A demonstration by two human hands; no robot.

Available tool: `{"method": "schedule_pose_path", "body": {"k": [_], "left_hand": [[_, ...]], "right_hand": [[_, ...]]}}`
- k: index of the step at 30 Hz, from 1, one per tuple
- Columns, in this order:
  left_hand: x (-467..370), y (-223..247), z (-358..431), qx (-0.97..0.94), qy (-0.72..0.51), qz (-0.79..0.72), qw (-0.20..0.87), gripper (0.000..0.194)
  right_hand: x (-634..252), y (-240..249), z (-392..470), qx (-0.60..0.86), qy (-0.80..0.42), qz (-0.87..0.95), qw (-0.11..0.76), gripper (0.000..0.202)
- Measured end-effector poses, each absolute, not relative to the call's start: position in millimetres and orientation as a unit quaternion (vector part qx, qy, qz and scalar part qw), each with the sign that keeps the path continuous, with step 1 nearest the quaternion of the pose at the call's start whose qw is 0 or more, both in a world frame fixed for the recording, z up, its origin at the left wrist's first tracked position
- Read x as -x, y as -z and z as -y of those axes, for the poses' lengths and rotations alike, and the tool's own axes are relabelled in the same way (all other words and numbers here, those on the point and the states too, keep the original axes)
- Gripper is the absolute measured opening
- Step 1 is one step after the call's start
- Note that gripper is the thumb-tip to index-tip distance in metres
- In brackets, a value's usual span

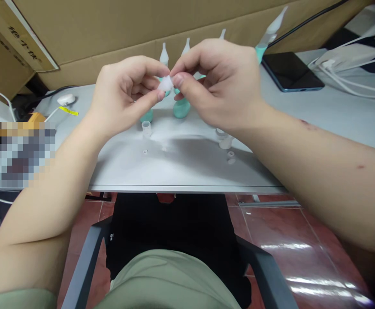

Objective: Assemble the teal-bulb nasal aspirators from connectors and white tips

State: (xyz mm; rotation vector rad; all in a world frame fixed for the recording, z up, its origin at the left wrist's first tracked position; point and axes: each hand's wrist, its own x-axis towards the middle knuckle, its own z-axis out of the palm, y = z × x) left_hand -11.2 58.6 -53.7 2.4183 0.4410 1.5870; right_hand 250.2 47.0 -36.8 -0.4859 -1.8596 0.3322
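Note:
Above the desk, my left hand (pixel 129 90) pinches a small translucent white plastic piece (pixel 166 83), shaped like a short nozzle or cap, between thumb and forefinger. The thumb and forefinger of my right hand (pixel 213 81) close at the narrow end of the same piece. Behind my hands stand several bulb-shaped bottles (pixel 181 109) with teal bodies and pointed white tips (pixel 164 55), partly hidden. Below my left hand lie a clear small cup-like cap (pixel 146 128) and a tiny white ring (pixel 145 151). White caps (pixel 225 142) and small rings (pixel 231 154) lie under my right wrist.
A teal bottle (pixel 269 34) with a long tip stands beside a dark phone (pixel 291 71) at right. White cables (pixel 338 77) run along the right side. A white round device (pixel 66 99) sits at left. Cardboard (pixel 110 30) walls the back; chair arms (pixel 87 262) are below.

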Motion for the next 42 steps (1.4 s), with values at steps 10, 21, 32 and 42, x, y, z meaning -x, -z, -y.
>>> {"method": "schedule_pose_path", "body": {"k": [10,21,32,42], "left_hand": [[13,51,-52,-0.832,-0.518,-0.172,0.101,0.045],[17,46,-51,-0.837,-0.518,-0.177,0.024,0.054],[15,57,-53,-0.835,-0.507,-0.210,0.036,0.062],[17,53,-46,-0.841,-0.498,-0.206,0.043,0.056]], "right_hand": [[-246,32,-33,0.194,-0.510,0.663,0.512,0.047],[-246,32,-35,0.158,-0.652,0.590,0.449,0.036],[-247,38,-40,0.135,-0.643,0.607,0.447,0.043],[-247,41,-43,0.153,-0.640,0.609,0.442,0.047]]}}
